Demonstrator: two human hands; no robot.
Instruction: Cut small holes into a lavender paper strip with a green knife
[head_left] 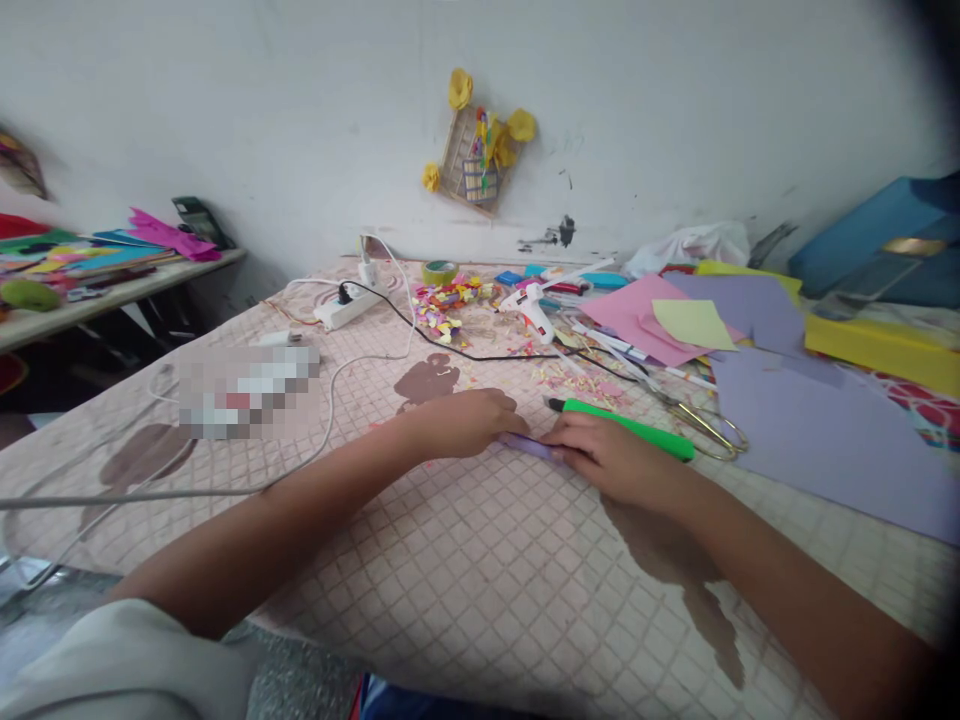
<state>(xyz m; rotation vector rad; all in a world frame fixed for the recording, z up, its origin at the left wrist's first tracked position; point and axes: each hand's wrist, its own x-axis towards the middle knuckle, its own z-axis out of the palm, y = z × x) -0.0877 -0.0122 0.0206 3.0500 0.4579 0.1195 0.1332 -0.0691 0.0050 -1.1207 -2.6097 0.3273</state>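
Note:
A narrow purple paper strip [534, 448] lies at the middle of the table, stretched between my two hands. My left hand [469, 422] has its fingers closed over the strip's left end. Fingers of my right hand [600, 450] pinch the other end. Just behind my right hand rests a bright green marker [637, 430] with a dark tip pointing left. Gold-handled scissors [705, 425] lie to the right of it. My fingers hide both ends of the strip.
A white glue gun [531, 308] with a black cord stands behind, near paper scraps [454, 300] and a tape roll [439, 272]. Purple sheets [817, 430] spread at the right. A power strip [349, 308] and white cable [334, 400] lie left; a grey cable crosses my left forearm.

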